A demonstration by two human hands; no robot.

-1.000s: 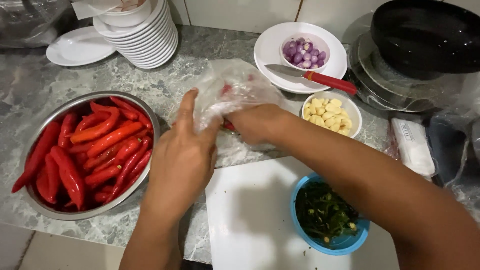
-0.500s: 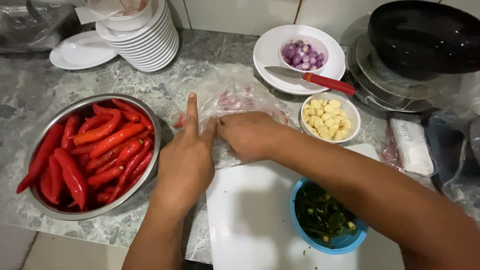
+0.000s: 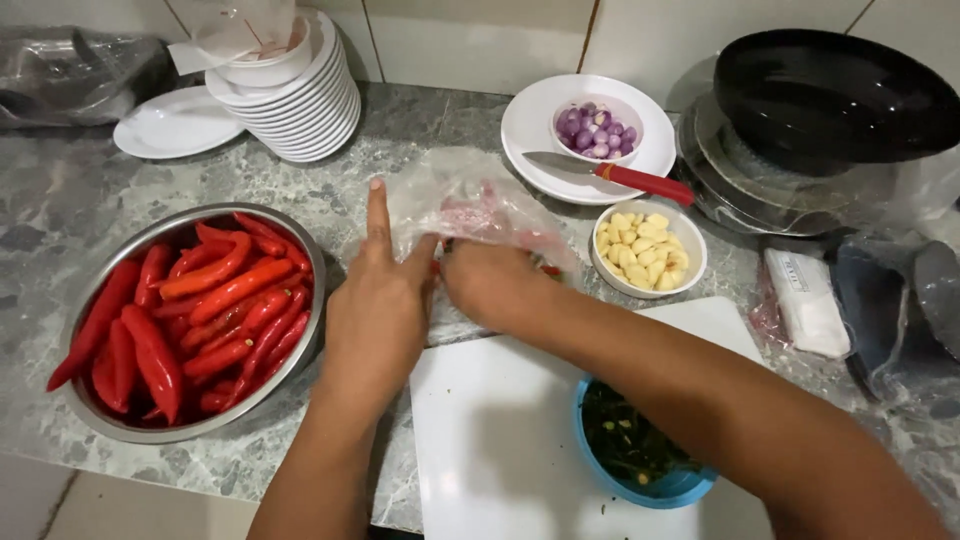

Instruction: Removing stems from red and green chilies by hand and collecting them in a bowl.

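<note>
A clear plastic bag (image 3: 470,205) with small red chillies inside lies on the grey marble counter, just beyond a white cutting board (image 3: 500,440). My left hand (image 3: 375,305) grips the bag's near left edge, with the forefinger pointing straight up. My right hand (image 3: 490,283) is closed at the bag's mouth, its fingers tucked inside. A steel bowl (image 3: 95,415) full of long red chillies stands to the left of my left hand.
A blue bowl (image 3: 680,488) of green stems sits on the board's right. Behind are a white bowl of garlic cloves (image 3: 645,250), a plate (image 3: 540,130) with shallots and a red-handled knife (image 3: 615,176), stacked white plates (image 3: 300,100), a black pan (image 3: 835,95).
Both hands have lowered the bag from mid-air onto the counter. My right hand has moved down to the bag's mouth, and my left hand has shifted to its left edge.
</note>
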